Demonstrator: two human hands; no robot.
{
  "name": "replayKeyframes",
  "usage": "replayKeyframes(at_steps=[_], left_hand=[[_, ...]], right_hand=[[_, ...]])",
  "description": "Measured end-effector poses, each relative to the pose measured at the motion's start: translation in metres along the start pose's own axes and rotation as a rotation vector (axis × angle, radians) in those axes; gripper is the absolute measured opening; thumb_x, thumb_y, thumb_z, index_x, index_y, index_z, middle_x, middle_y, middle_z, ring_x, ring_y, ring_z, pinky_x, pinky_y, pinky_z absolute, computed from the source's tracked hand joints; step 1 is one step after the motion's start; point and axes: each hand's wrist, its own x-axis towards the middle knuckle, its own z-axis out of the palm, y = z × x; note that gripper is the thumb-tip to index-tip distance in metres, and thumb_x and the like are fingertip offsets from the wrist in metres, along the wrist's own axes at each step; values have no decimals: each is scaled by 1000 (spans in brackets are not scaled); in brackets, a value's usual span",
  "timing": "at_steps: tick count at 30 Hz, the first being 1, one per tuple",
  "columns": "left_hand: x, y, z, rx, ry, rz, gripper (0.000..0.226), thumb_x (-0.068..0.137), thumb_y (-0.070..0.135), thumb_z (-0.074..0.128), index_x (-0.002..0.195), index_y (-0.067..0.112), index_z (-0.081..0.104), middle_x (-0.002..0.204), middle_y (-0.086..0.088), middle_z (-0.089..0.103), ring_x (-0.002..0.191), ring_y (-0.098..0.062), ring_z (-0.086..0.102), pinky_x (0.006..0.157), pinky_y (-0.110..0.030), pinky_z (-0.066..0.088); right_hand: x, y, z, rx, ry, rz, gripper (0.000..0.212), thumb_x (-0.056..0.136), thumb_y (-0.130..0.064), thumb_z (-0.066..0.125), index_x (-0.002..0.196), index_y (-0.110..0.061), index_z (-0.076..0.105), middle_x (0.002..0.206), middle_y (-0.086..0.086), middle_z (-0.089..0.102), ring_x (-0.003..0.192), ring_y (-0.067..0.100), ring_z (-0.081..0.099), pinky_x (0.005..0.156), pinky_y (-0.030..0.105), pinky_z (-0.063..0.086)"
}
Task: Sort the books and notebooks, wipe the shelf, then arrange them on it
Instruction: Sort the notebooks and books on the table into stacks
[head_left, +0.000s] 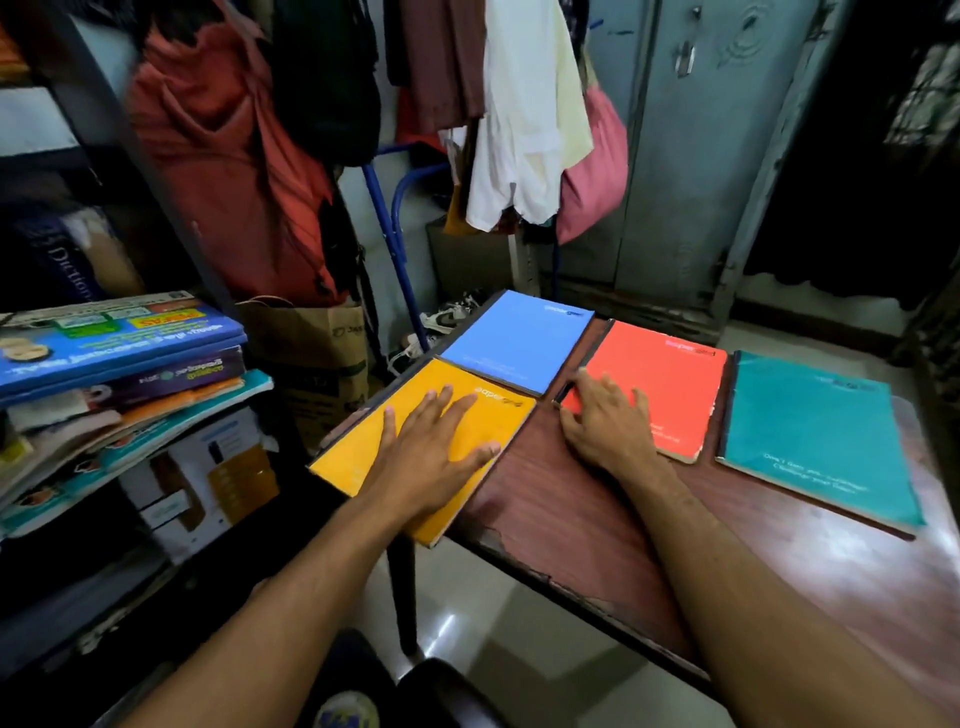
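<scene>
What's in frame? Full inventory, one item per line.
yellow softcover notebook: 1, yellow, table's left edge, overhanging it, under left hand
blue softcover notebook: 1, blue, far left of table
red softcover notebook: 1, red, table middle
teal softcover notebook: 1, teal, table right
brown wooden table: 1, reddish brown, chipped front edge
stack of books: 1 pile, mixed colours, shelf at left
white printed box: 1, white and orange, below the stack
brown paper bag: 1, floor behind table
hanging clothes: several, red, white, pink, dark
grey metal cupboard: 1, back wall
left hand: flat on yellow notebook
right hand: fingers at red notebook's near-left corner
</scene>
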Motion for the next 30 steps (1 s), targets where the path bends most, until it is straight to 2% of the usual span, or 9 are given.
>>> replayKeyframes(at_steps=[4, 8, 12, 16, 18, 20, 24, 26, 30], left_hand=[[-43, -26, -55, -175, 238, -33, 75, 89, 75, 47, 154, 39, 33, 165, 8, 27, 152, -10, 21, 125, -57, 5], [-129, -80, -115, -264, 549, -89, 52, 87, 47, 60, 134, 23, 61, 133, 2, 61, 122, -13, 55, 109, -39, 42], [-231, -143, -167, -185, 781, -285, 38, 84, 38, 64, 120, 25, 66, 118, 4, 66, 107, -13, 64, 97, -37, 51], [-325, -197, -200, 138, 938, -528, 51, 79, 49, 62, 125, 29, 61, 122, 1, 62, 112, -25, 60, 98, -41, 49], [-365, -218, -211, 352, 941, -661, 65, 75, 58, 62, 134, 31, 57, 128, -1, 60, 117, -29, 56, 99, -43, 45], [-403, -233, -221, 466, 861, -810, 82, 71, 66, 68, 145, 37, 47, 141, 1, 53, 129, -28, 48, 103, -46, 38], [-461, -256, -231, 496, 596, -1034, 99, 74, 71, 71, 157, 46, 21, 169, 2, 14, 156, -24, 3, 121, -58, 2], [-478, -262, -232, 450, 564, -1048, 93, 82, 58, 72, 157, 46, 20, 170, -1, 7, 156, -29, 1, 123, -55, 7], [-486, -269, -234, 486, 645, -1014, 74, 93, 26, 66, 155, 46, 31, 163, -1, 32, 145, -30, 32, 117, -41, 32]], right_hand=[[-35, -107, -27, 255, 274, -307, 51, 84, -44, 51, 128, -18, 59, 125, 5, 64, 113, 29, 58, 90, 43, 41], [-80, -257, -39, 580, 79, -668, 45, 86, -36, 48, 127, -19, 55, 121, 2, 61, 113, 26, 57, 98, 46, 47], [-112, -381, -37, 721, -46, -873, 41, 85, -32, 60, 123, -16, 55, 116, 4, 60, 110, 27, 57, 99, 44, 45], [-146, -466, -33, 592, -117, -992, 63, 79, -43, 60, 134, -16, 48, 123, 9, 54, 115, 31, 53, 100, 43, 44], [-159, -495, -32, 453, -65, -1034, 74, 75, -51, 57, 140, -19, 45, 129, 9, 50, 116, 35, 50, 97, 47, 45], [-171, -517, -31, 344, -14, -1074, 76, 74, -45, 68, 142, -23, 43, 136, 6, 46, 122, 33, 45, 96, 46, 41], [-200, -556, -28, 235, 40, -1272, 81, 78, -39, 74, 150, -23, 39, 146, 9, 43, 133, 34, 40, 105, 46, 34], [-218, -578, -26, 148, 15, -1343, 88, 83, -42, 72, 156, -24, 27, 152, 11, 36, 139, 34, 35, 111, 47, 31], [-240, -611, -18, 66, 12, -1382, 77, 95, -32, 61, 156, -29, 14, 149, 9, 36, 135, 32, 38, 104, 51, 39]])
